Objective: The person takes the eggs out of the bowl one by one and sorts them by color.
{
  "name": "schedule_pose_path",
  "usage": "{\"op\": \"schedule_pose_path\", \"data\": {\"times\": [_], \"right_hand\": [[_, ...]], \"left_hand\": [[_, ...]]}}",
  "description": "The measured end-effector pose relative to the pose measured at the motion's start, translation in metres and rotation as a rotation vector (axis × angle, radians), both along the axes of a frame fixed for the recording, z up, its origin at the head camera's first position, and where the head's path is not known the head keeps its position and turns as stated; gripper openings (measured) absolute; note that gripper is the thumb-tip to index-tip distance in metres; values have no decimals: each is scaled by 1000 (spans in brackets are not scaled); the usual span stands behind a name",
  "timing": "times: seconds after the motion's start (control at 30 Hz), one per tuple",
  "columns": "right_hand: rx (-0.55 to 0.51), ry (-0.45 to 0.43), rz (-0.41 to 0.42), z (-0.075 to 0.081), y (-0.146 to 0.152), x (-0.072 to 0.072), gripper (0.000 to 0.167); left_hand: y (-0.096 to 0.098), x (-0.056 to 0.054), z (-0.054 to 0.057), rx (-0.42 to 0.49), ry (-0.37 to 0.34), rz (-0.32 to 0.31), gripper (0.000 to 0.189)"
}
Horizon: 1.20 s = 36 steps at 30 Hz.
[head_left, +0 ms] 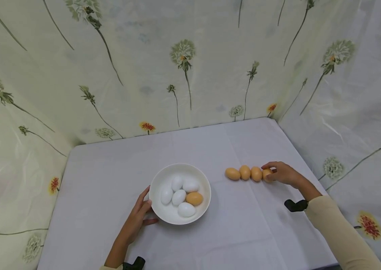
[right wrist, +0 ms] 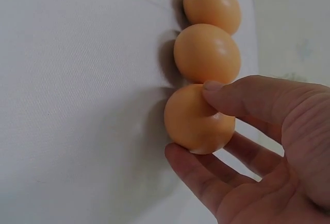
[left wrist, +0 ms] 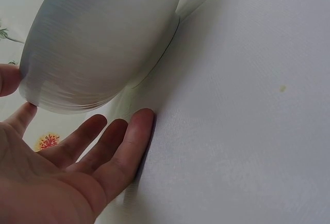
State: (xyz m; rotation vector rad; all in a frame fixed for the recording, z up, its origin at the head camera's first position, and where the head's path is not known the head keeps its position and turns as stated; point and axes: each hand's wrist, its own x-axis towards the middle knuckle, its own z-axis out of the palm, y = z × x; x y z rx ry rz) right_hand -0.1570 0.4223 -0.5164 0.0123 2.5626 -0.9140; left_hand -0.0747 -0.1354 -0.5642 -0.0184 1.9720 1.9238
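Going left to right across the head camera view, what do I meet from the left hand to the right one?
Left hand, white bowl, first brown egg of the row, second egg, third egg, fourth egg, right hand.

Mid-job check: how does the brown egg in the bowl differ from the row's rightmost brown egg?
The bowl egg lies inside the white bowl; the row egg is outside it. The right hand holds the row egg between thumb and fingers, while no hand touches the bowl egg. White eggs surround the bowl egg; the row egg neighbours another brown egg. Both share an orange-brown colour.
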Motion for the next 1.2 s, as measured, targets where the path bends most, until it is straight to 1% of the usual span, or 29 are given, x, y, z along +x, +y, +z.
{"op": "schedule_pose_path", "data": {"times": [0.2, 0.33, 0.4, 0.5, 0.6, 0.7, 0.77, 0.9, 1.0, 1.1, 1.2], "right_hand": [[-10, -15, -5, -1, 1, 1, 52], [-46, -62, -11, 1, 0, 2, 59], [-66, -86, -11, 4, -1, 3, 63], [-49, -94, 8, 12, 0, 4, 66], [28, -53, 37, 24, -1, 2, 64], [103, 13, 63, 38, -7, -3, 58], [129, 64, 80, 49, -15, -6, 54], [112, 161, 155, 70, -42, -11, 49], [82, 224, 259, 83, -66, -15, 45], [58, 247, 372, 93, -94, -19, 43], [27, 221, 455, 102, -122, -22, 42]], "left_hand": [[0, 0, 0, -2, 2, -3, 52], [0, -1, -1, 5, 1, -4, 52], [0, -1, -2, 7, -5, -5, 52], [0, -1, -2, 8, -5, -7, 51], [0, -2, -2, 10, -1, -5, 51], [-1, -2, -2, 13, -1, -3, 51], [-2, -2, -1, 16, 0, -3, 51], [-2, -1, -1, 16, 2, -5, 51], [-2, -1, -2, 16, 0, -8, 51], [-2, -1, -3, 16, -2, -13, 51], [-3, -2, -3, 21, 0, -15, 51]]}}
